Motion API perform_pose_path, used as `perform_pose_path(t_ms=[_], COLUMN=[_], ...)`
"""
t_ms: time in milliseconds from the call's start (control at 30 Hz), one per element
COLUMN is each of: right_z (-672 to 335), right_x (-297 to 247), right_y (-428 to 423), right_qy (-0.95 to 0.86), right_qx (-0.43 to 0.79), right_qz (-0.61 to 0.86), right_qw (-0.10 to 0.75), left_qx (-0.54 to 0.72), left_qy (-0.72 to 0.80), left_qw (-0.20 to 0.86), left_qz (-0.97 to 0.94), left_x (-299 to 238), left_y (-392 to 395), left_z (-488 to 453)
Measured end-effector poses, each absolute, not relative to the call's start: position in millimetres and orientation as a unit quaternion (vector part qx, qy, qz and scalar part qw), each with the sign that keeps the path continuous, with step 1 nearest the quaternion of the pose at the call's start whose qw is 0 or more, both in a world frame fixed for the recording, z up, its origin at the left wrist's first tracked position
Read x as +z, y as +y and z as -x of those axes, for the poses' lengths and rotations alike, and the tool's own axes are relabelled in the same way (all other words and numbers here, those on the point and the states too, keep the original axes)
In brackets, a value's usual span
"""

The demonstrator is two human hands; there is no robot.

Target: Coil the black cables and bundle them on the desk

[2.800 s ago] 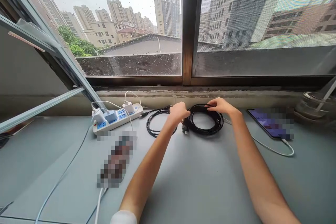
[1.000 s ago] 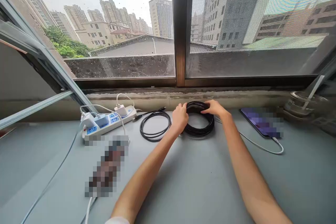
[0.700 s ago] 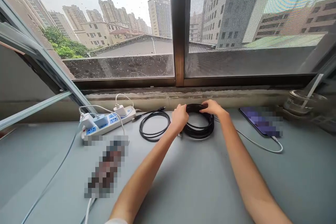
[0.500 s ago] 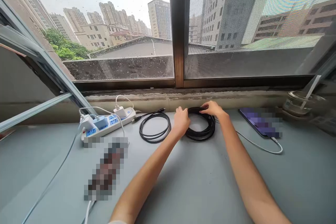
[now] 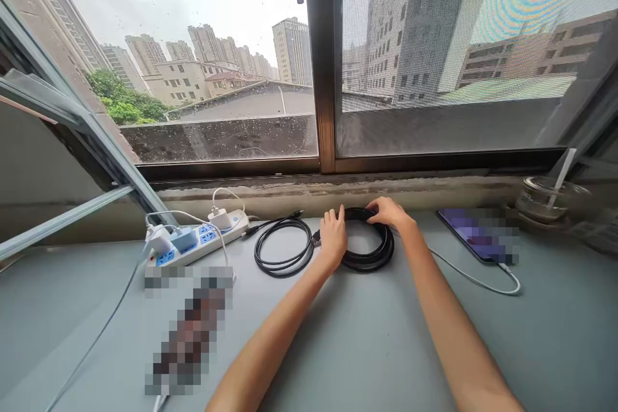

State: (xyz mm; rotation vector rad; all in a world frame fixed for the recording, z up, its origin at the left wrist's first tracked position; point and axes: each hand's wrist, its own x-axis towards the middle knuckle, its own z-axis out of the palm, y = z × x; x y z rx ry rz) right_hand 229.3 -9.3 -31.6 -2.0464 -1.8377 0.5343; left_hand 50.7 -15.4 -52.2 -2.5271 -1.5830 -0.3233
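Observation:
A thick coil of black cable (image 5: 369,264) lies on the grey tabletop below the window. My left hand (image 5: 333,237) is closed over the coil's left side, and a dark connector end (image 5: 316,238) pokes out beside it. At the coil's upper right, my right hand (image 5: 387,212) grips the cable between thumb and fingers. Just to the left lies a second, thinner loop of black cable (image 5: 261,257), its plug ends stretching toward the power strip; neither hand touches it.
A white power strip (image 5: 196,246) with chargers plugged in stands at the left. A blurred-out object (image 5: 190,335) with a white cord lies in front of it. On the right are a phone (image 5: 470,235) on a white charging cable and a glass jar (image 5: 543,199) holding a white stick.
The view has tilted up slightly, so everything sits lower. My left hand's fingers have shifted on the coil, and a connector now shows beside them. My right hand stays at the upper right.

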Motion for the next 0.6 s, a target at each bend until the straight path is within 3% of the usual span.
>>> perform_pose_path(t_ms=[600], right_z=[-235.7], right_x=[-55.7], right_y=[-0.9], right_qy=[-0.633], right_qx=[0.177], right_qz=[0.707], right_qw=[0.259], left_qx=[-0.117], left_qy=[-0.473], left_qw=[0.068], left_qz=[0.871], left_x=[-61.5], left_y=[-9.8], left_z=[-51.7])
